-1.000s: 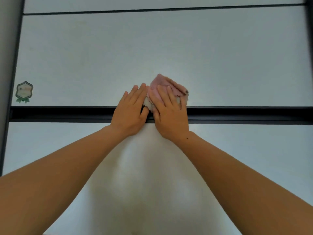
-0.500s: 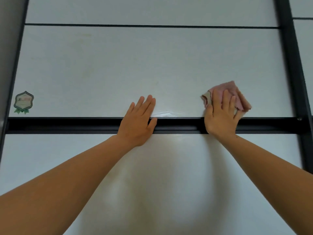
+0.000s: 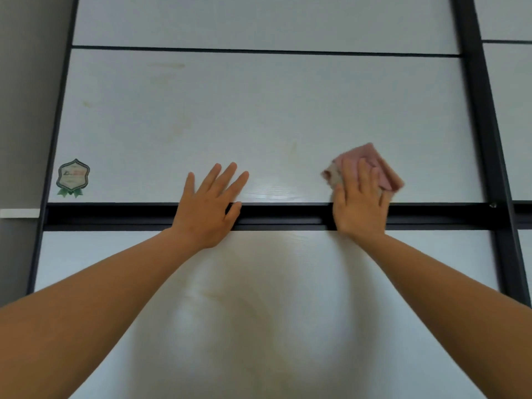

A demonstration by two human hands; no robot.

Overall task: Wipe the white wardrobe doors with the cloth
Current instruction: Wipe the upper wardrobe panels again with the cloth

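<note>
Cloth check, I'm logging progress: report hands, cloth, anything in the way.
Left hand flat on door, across black rail. Right hand presses pink cloth on upper panel, just above rail. Nothing in the way; yellowish smears higher up.

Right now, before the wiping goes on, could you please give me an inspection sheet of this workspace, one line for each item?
Surface: white wardrobe door, faint yellowish streaks near the panel's top; a black rail crosses it.
Job's things: pink cloth, flat against the door just above the rail.
Clutter: badge sticker at the panel's lower left corner.
Grippers: left hand flat on the door, fingers spread, holding nothing; right hand presses the cloth with straight fingers.
Cables: nothing seen.
Surroundings: grey wall at left; black frame post and second door at right.
</note>
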